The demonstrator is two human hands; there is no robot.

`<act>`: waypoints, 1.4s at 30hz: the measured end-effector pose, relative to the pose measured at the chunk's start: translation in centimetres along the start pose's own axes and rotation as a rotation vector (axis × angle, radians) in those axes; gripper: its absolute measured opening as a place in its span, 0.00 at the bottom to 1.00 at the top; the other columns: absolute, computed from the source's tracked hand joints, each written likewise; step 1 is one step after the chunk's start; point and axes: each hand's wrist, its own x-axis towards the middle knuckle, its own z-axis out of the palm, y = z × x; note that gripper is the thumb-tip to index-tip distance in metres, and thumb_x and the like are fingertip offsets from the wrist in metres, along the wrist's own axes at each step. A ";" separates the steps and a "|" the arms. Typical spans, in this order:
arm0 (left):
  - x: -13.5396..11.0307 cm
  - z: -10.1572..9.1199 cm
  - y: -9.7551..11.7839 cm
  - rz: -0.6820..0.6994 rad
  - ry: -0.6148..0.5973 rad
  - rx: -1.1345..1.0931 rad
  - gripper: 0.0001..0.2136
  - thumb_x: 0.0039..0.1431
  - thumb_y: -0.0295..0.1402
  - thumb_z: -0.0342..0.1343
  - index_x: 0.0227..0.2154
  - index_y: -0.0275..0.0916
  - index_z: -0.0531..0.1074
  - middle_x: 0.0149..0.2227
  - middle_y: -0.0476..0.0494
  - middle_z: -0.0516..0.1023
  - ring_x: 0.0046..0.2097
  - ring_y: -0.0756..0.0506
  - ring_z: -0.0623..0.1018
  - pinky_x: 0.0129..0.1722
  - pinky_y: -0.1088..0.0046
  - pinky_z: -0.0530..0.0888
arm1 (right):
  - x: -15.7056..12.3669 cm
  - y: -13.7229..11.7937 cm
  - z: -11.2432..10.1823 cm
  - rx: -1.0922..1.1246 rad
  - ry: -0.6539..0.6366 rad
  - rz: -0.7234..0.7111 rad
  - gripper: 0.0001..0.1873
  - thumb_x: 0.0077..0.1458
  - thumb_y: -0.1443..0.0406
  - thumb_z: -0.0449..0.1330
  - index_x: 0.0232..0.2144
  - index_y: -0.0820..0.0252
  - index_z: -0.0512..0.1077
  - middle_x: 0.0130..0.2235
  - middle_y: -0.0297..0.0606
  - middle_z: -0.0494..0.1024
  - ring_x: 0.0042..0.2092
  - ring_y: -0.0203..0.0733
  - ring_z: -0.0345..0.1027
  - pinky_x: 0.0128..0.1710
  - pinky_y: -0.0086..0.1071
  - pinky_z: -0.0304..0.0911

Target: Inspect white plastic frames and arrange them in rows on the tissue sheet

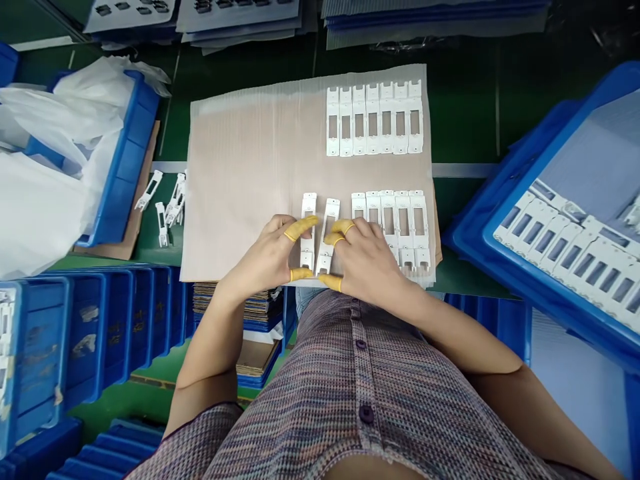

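Yellow finger covers are on the thumb and a finger of my left hand (270,257), which curl around a narrow white plastic frame (308,248) with a rectangular window. Beside it, my right hand (367,257), also in yellow covers, grips a second white plastic frame (327,248), tilted slightly. A small gap separates the two pieces near the front edge of a paper-covered board (240,180). To the right, partly behind my right hand, stands a row of several similar frames (389,213). Another row of frames (373,120) lies at the board's far right.
Loose white parts (175,200) lie left of the board, near a blue bin (125,153) filled with white wrapping. A tilted blue crate (525,180) at the right holds more frames. Stacked sheets (240,27) with dark pieces sit at the back. Blue crates (100,333) stand below left.
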 end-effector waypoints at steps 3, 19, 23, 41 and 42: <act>0.6 0.2 0.9 0.027 0.000 -0.015 0.42 0.62 0.49 0.65 0.72 0.45 0.51 0.52 0.38 0.74 0.56 0.36 0.68 0.58 0.54 0.72 | -0.2 1.0 -1.1 0.000 -0.020 0.019 0.30 0.54 0.48 0.70 0.48 0.66 0.78 0.50 0.49 0.75 0.52 0.57 0.62 0.51 0.45 0.56; 1.9 0.8 1.9 -0.006 -0.095 0.022 0.44 0.60 0.38 0.68 0.73 0.42 0.48 0.55 0.35 0.73 0.59 0.33 0.67 0.59 0.51 0.72 | -0.5 2.4 -1.6 -0.083 -0.090 -0.020 0.18 0.52 0.56 0.72 0.39 0.63 0.79 0.47 0.51 0.75 0.51 0.60 0.62 0.50 0.48 0.59; 2.4 1.5 2.0 0.002 -0.068 0.029 0.45 0.61 0.40 0.68 0.73 0.42 0.46 0.55 0.34 0.73 0.59 0.33 0.68 0.58 0.51 0.73 | -0.6 2.4 -1.9 -0.052 -0.090 -0.013 0.22 0.54 0.54 0.71 0.43 0.65 0.79 0.48 0.53 0.75 0.52 0.61 0.62 0.51 0.49 0.60; 3.5 3.8 4.2 -0.163 -0.013 0.279 0.30 0.53 0.43 0.74 0.56 0.39 0.75 0.51 0.35 0.79 0.56 0.30 0.70 0.54 0.51 0.70 | -8.7 9.2 -3.8 0.229 0.506 0.349 0.15 0.63 0.57 0.65 0.51 0.47 0.78 0.51 0.44 0.76 0.55 0.57 0.72 0.57 0.56 0.68; 3.4 3.8 4.1 -0.160 -0.013 0.270 0.29 0.53 0.43 0.73 0.56 0.39 0.75 0.50 0.35 0.79 0.56 0.30 0.70 0.54 0.51 0.70 | -9.2 9.4 -4.0 0.227 0.524 0.376 0.14 0.63 0.57 0.65 0.51 0.47 0.78 0.51 0.44 0.76 0.55 0.58 0.72 0.57 0.56 0.68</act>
